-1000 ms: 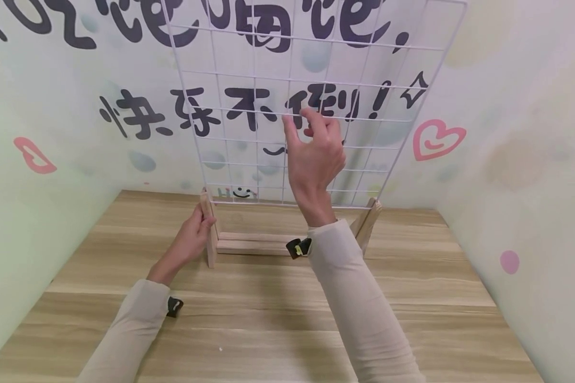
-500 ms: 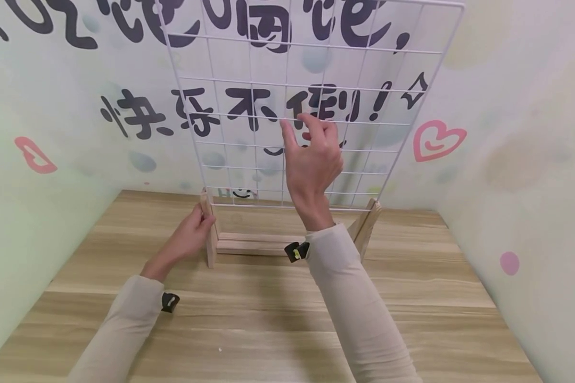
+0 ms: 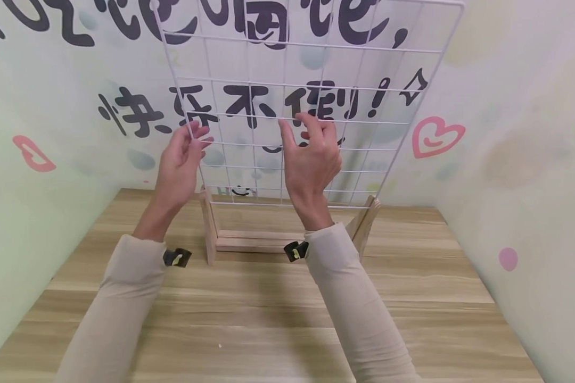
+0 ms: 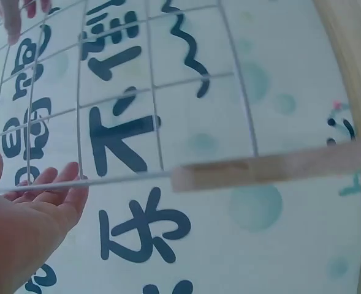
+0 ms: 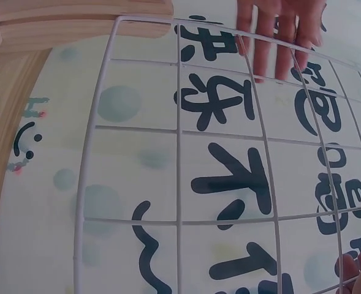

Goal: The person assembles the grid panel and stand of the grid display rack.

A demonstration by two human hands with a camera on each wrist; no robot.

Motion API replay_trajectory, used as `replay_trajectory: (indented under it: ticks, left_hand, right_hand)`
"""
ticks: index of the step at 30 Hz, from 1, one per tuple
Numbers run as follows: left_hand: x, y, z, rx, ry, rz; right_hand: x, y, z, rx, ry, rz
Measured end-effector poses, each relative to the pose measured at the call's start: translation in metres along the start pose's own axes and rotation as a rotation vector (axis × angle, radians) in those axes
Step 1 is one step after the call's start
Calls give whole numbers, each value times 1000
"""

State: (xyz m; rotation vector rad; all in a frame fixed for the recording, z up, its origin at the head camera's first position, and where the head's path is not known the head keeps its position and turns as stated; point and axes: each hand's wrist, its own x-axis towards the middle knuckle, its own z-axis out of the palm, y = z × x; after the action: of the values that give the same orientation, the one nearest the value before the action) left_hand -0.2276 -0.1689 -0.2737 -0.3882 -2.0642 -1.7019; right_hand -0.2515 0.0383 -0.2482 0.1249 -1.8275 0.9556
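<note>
A white wire grid panel (image 3: 442,52) stands upright with its lower corners at a wooden stand (image 3: 259,244). My right hand (image 3: 312,162) holds a wire near the middle of the panel, thumb and curled fingers about it. At the panel's left edge is my left hand (image 3: 174,173), its thumb in front and its fingers reaching behind the edge wire. Those fingers (image 5: 265,43) look nearly straight in the right wrist view. In the left wrist view, the stand's left post (image 4: 272,168) lines up with the panel edge. The panel's top runs out of the head view.
The wood-grain table (image 3: 249,319) carries the stand near its back edge. Behind the panel is a white wall (image 3: 139,64) with black lettering. A side wall (image 3: 532,175) rises at the right, another at the left. A small white speck (image 3: 220,346) lies near the front.
My left hand has let go of the stand's left post and risen to the panel's left edge. The panel has shifted slightly at its top; my right hand keeps its hold, a little lower.
</note>
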Motion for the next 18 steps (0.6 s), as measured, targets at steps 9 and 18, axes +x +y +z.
replay_trajectory:
  ticks: [9, 18]
  left_hand:
    - [22, 13, 5, -357, 143, -39]
    - [33, 15, 7, -653, 273, -144]
  right_hand:
    - [-2, 2, -1, 7, -22, 7]
    - [-4, 4, 1, 6, -26, 3]
